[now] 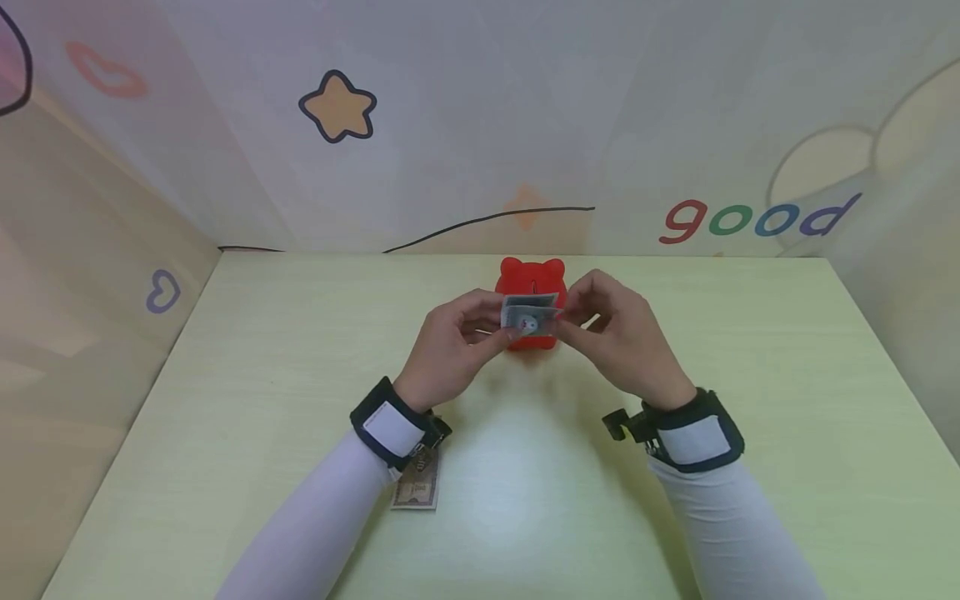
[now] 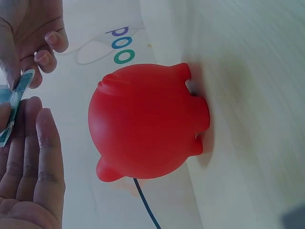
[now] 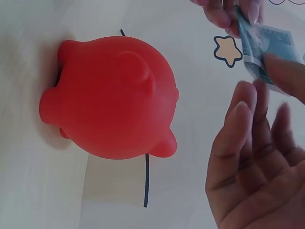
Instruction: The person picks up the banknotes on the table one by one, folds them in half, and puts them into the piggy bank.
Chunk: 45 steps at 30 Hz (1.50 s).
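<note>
A folded bluish-green banknote (image 1: 529, 322) is held up by both hands in front of a red piggy bank (image 1: 531, 273). My left hand (image 1: 450, 343) pinches its left end between thumb and fingers. At the right end, the thumb and fingertips of my right hand (image 1: 621, 340) grip the note. The note's two layers stand slightly apart at the top. In the left wrist view the piggy bank (image 2: 147, 124) stands on its feet beside the hands, untouched. The right wrist view shows the banknote (image 3: 255, 50) bent between both hands' fingers.
A brownish banknote (image 1: 417, 490) lies on the pale table (image 1: 262, 375), partly hidden under my left wrist strap. Behind the piggy bank rises a printed wall (image 1: 465, 125) with a star and the word "good". Another wall (image 1: 90, 292) flanks the table's left side.
</note>
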Tool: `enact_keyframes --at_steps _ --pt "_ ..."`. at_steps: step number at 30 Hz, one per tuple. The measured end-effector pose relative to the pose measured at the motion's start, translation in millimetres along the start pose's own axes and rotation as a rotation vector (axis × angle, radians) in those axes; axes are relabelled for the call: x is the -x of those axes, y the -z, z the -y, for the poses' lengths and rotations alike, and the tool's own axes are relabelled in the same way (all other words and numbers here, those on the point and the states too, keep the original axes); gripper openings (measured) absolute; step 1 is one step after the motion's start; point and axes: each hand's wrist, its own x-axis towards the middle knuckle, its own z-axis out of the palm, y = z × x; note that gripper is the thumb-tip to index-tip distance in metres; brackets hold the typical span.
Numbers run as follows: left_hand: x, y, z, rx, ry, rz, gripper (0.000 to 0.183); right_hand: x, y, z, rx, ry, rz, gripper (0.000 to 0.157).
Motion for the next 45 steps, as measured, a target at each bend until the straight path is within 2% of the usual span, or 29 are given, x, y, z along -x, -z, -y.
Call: enact_keyframes --at_steps 5,13,17,23,33,39,45 --pt "0.4 -0.3 -0.5 0.032 0.005 -0.013 0.029 0 -1.8 0 -0.032 -0.041 0.04 0.03" --pt "-0.3 -1.0 -0.3 0.075 0.015 -0.014 0.028 1 -5.9 2 -0.046 -0.036 0.085 0.015" --pt "-0.1 -0.5 -0.6 0.093 0.028 0.012 0.028 1 -7.6 2 -0.047 -0.035 0.072 0.015" --pt "-0.1 -0.3 -1.6 0.158 0.046 0.09 0.023 0 -9.6 3 -0.055 -0.037 0.058 0.015" --pt "-0.8 -0.7 -0.7 0.127 0.05 0.098 0.022 -1 -11.0 1 -0.078 -0.046 0.084 0.019" --pt "-1.1 -1.4 -0.9 0.142 0.062 0.111 0.023 0 -12.5 2 -0.105 -0.043 0.125 0.024" --pt "-1.0 -1.9 0.5 0.155 0.094 0.123 0.026 0 -13.9 2 -0.096 -0.066 0.122 0.028"
